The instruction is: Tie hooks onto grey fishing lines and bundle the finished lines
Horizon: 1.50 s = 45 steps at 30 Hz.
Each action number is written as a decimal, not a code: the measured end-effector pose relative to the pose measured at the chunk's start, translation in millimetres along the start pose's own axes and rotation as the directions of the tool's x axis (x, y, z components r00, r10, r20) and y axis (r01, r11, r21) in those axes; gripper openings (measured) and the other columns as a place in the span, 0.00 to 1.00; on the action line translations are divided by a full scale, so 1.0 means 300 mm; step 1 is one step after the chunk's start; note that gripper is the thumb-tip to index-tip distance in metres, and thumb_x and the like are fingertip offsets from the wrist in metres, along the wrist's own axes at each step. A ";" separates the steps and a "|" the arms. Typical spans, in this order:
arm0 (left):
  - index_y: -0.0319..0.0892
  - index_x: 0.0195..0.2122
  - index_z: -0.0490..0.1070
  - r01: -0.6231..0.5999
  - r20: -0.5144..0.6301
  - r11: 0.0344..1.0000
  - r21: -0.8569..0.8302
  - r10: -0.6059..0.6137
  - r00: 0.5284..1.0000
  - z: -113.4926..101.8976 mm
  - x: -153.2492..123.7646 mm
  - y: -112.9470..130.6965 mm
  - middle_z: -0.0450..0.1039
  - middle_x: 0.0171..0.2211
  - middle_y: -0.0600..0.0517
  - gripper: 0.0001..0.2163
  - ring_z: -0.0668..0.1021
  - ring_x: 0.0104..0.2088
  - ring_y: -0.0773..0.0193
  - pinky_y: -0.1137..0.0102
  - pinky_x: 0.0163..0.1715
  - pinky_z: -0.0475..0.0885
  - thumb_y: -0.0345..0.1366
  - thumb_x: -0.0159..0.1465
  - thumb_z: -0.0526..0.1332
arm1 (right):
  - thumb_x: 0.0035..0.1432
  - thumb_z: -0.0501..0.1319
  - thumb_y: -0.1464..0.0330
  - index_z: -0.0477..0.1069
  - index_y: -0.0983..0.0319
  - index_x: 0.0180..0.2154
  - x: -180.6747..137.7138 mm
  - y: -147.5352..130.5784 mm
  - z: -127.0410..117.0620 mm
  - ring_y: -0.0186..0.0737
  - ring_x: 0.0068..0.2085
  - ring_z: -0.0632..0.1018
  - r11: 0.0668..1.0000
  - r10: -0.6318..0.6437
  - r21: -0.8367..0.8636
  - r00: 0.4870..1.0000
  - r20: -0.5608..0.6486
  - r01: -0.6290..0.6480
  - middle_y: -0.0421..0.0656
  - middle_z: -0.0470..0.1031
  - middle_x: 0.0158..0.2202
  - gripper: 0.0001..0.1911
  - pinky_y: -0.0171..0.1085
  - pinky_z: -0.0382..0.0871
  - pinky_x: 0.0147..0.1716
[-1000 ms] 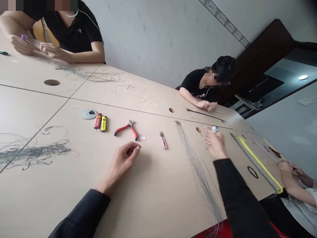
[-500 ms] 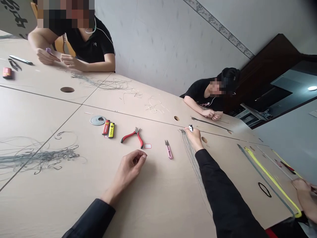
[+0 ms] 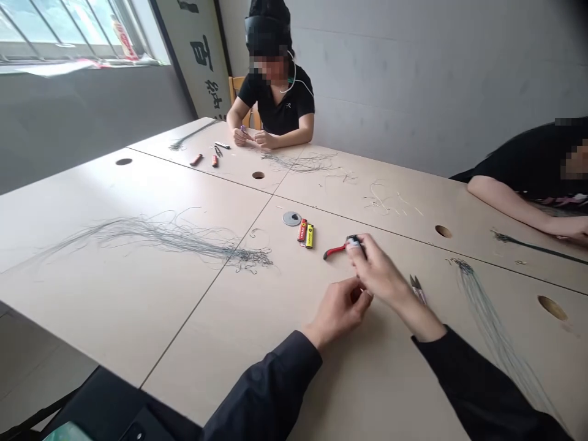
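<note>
My right hand [image 3: 374, 272] pinches a small white-and-black cylindrical object [image 3: 353, 243] between its fingertips. That hand sits just over the red-handled pliers [image 3: 333, 252], hiding their jaws. My left hand [image 3: 339, 312] is curled close below it, and no object shows in its fingers. Two lighters [image 3: 305, 236], one red and one yellow, lie beside a round grey disc [image 3: 291, 218]. To the right are pink thread snips [image 3: 418, 289], partly behind my right wrist. Past them, a fan of grey wires [image 3: 491, 318] spreads across the wooden-look table [image 3: 193, 343].
A larger grey wire tangle [image 3: 174, 242] lies to the left. A co-worker's hands [image 3: 252, 138] work at the far end among small tools. Another person's forearm [image 3: 519, 211] rests at the right edge. The table has round grommet holes.
The view has swung left and lifted. My right hand has moved left from the wire fan to over the pliers, still pinching the small object. My left hand has come up next to it.
</note>
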<state>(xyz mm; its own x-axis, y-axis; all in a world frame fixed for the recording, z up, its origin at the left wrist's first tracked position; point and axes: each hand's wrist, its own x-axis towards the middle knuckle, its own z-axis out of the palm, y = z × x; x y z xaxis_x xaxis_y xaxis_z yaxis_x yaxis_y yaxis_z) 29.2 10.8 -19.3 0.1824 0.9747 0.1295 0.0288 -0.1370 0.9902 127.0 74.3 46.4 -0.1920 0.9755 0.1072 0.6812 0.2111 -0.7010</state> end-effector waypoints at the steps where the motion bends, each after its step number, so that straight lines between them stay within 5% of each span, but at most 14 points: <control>1: 0.40 0.32 0.70 -0.026 0.002 1.000 -0.003 0.026 1.000 0.004 -0.002 -0.008 0.67 0.25 0.54 0.02 0.67 0.26 0.69 0.73 0.27 0.64 0.32 0.61 0.59 | 0.65 0.52 0.60 0.67 0.59 0.45 -0.005 -0.052 0.048 0.40 0.32 0.76 1.000 -0.025 -0.011 0.998 0.052 0.025 0.44 0.77 0.34 0.12 0.35 0.66 0.31; 4: 0.42 0.33 0.69 -0.059 0.033 0.998 -0.011 0.059 0.998 0.012 -0.009 -0.021 0.71 0.30 0.52 0.02 0.72 0.30 0.66 0.72 0.31 0.69 0.30 0.61 0.58 | 0.65 0.54 0.65 0.69 0.59 0.44 -0.006 -0.168 0.173 0.41 0.36 0.78 0.997 -0.027 -0.064 0.973 0.229 0.043 0.44 0.78 0.36 0.09 0.34 0.66 0.34; 8: 0.42 0.30 0.68 -0.043 0.038 0.998 0.052 0.041 0.998 0.016 -0.007 -0.028 0.65 0.24 0.54 0.07 0.69 0.26 0.67 0.71 0.28 0.66 0.33 0.65 0.54 | 0.64 0.57 0.66 0.72 0.60 0.40 0.014 -0.232 0.291 0.42 0.38 0.79 0.976 0.003 -0.197 0.906 0.423 0.089 0.45 0.80 0.37 0.07 0.34 0.64 0.34; 13: 0.42 0.31 0.70 -0.064 0.066 0.994 0.086 0.059 0.996 0.029 0.013 -0.071 0.68 0.26 0.54 0.04 0.71 0.28 0.66 0.70 0.31 0.66 0.32 0.62 0.57 | 0.64 0.58 0.65 0.69 0.60 0.54 0.026 -0.231 0.365 0.44 0.46 0.79 0.955 0.040 -0.282 0.904 0.425 0.090 0.48 0.80 0.46 0.17 0.34 0.65 0.39; 24: 0.41 0.31 0.69 0.022 0.060 0.994 -0.103 -0.016 0.998 0.022 -0.007 -0.057 0.63 0.23 0.55 0.07 0.65 0.25 0.69 0.72 0.25 0.63 0.35 0.65 0.56 | 0.65 0.57 0.69 0.74 0.57 0.51 0.141 -0.281 0.387 0.43 0.47 0.78 0.908 -0.098 -0.325 0.887 0.450 0.266 0.44 0.80 0.47 0.15 0.32 0.63 0.39; 29: 0.42 0.33 0.69 -0.007 0.046 0.986 -0.165 0.014 0.999 0.027 -0.013 -0.081 0.66 0.27 0.53 0.07 0.68 0.28 0.68 0.72 0.29 0.67 0.36 0.66 0.55 | 0.66 0.58 0.66 0.75 0.57 0.49 0.143 -0.289 0.387 0.44 0.42 0.79 0.874 -0.097 -0.375 0.867 0.488 0.309 0.45 0.81 0.41 0.12 0.34 0.61 0.33; 45: 0.43 0.36 0.72 -0.004 0.043 0.990 -0.138 0.010 0.999 0.031 -0.014 -0.096 0.72 0.30 0.51 0.04 0.74 0.32 0.61 0.66 0.37 0.71 0.34 0.63 0.59 | 0.63 0.58 0.64 0.75 0.64 0.40 0.163 -0.259 0.412 0.44 0.37 0.79 0.855 -0.009 -0.460 0.893 0.449 0.240 0.51 0.80 0.37 0.11 0.35 0.57 0.29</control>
<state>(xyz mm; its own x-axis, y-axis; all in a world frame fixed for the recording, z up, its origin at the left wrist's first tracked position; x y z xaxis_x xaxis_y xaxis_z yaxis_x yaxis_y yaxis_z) 36.7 9.1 -49.0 0.2249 0.9647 0.1372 -0.1079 -0.1153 0.9875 -22.6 98.0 18.8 -0.4951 0.8420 -0.2144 0.8612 0.4428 -0.2495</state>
